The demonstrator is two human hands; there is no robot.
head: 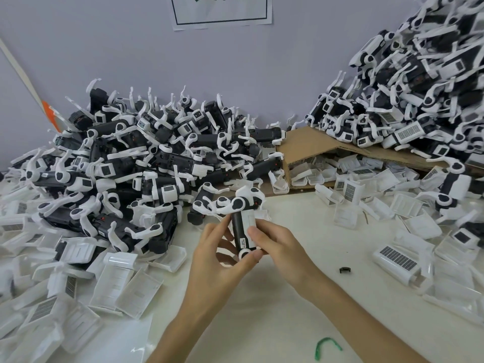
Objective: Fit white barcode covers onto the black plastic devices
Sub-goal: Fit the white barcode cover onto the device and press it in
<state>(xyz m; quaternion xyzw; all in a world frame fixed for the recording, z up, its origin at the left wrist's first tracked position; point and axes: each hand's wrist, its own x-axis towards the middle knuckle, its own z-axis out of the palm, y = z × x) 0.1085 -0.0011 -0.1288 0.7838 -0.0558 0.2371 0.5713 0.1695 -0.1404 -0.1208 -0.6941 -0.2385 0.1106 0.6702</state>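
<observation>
Head view showed both hands busy with one black device (236, 233), held upright above the middle of the worktop (288, 310). The left hand (214, 260) gripped its left side and lower end with curled fingers. The right hand (280, 247) clasped it from the other side, thumb laid on the white barcode cover (249, 223) lying against the device's face. Whether the cover was fully seated could not be told.

The device looked light and stiff, a smooth plastic body likely to slip under a loose grip, so its long sides seemed the safest hold. The thin white arms at its top looked fragile and best left alone. The cover seemed thin and slightly flexible. Pressure spread along its edges would probably suit it better than a push at the centre.

Heaped devices (136, 158) filled the far-left corner, loose covers (125, 284) lay along the left edge, and a cardboard box (309, 145) lay toward the far right.
</observation>
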